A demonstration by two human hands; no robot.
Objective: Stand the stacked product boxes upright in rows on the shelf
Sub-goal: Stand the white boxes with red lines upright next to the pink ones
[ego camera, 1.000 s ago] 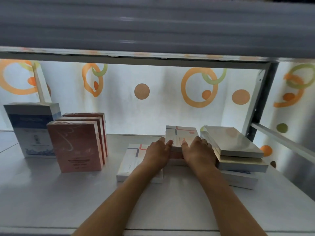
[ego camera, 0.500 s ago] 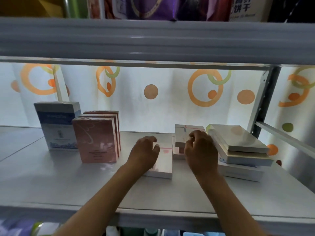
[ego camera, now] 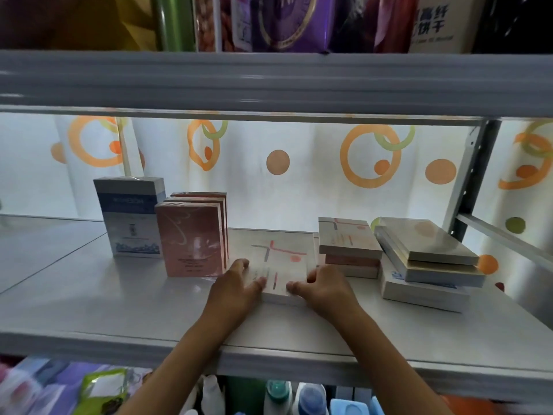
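White box (ego camera: 276,265) lies flat on the shelf (ego camera: 125,307), left hand (ego camera: 232,290) and right hand (ego camera: 324,287) fingers curled, gripping its near corners.

Both hands (ego camera: 236,290) (ego camera: 324,287) grip flat white box (ego camera: 279,262) — shelf (ego camera: 119,310).

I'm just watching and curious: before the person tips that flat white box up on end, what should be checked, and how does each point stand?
1. Both hands on the white box: ok; left hand, right hand at its near corners.
2. Box lying flat: ok.
3. Room beside the pink boxes: cannot tell; gap looks narrow.
4. Nearby stack clear of the right hand: ok.
5. Shelf bare in front: ok.
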